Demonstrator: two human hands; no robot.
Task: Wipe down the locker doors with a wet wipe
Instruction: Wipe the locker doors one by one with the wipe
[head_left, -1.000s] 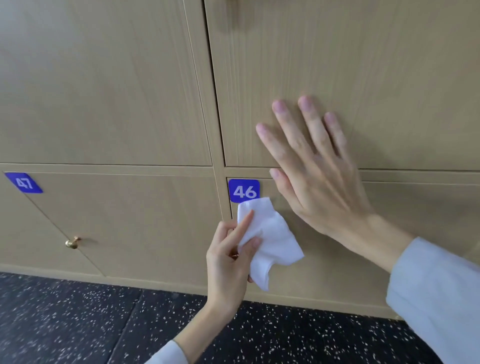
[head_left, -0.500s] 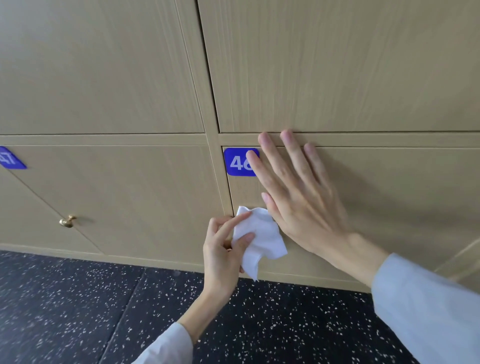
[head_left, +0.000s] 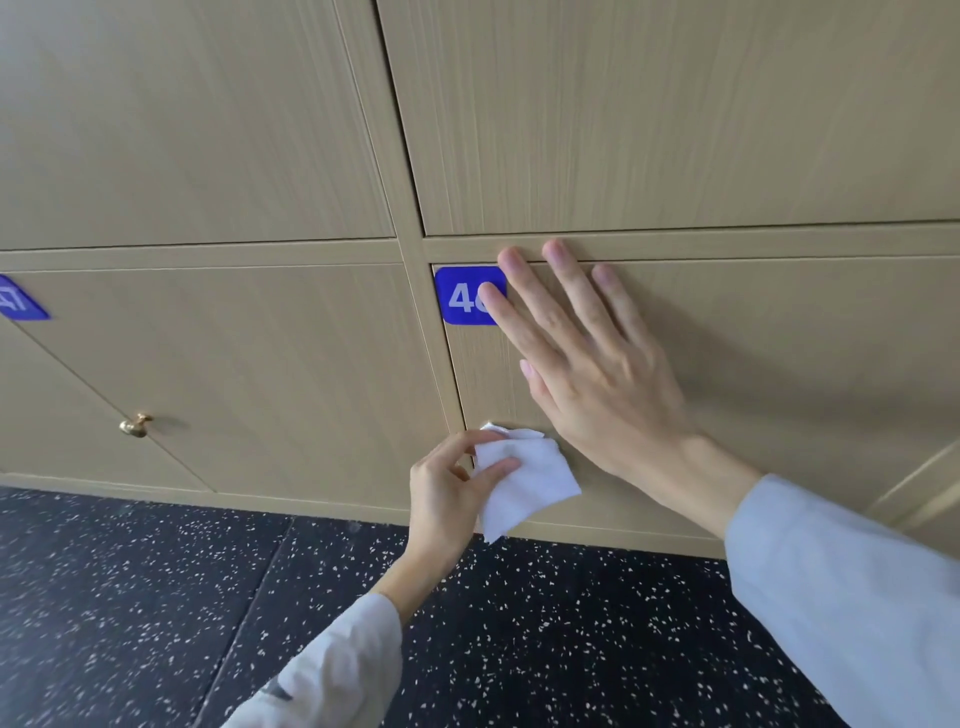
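Observation:
A crumpled white wet wipe is pinched between the thumb and fingers of my left hand, against the lower left corner of the light wood locker door marked 46. My right hand lies flat on that same door with its fingers spread. Its index fingertip covers part of the blue number plate. Both sleeves are pale blue.
The neighbouring door on the left carries a blue plate 47 and a small brass knob. Two more wooden doors fill the row above. A dark speckled floor runs below the lockers.
My view has dropped from the upper door to the bottom row. My right hand slid down from the upper door onto door 46. The wipe moved down the door's left edge, away from the number plate.

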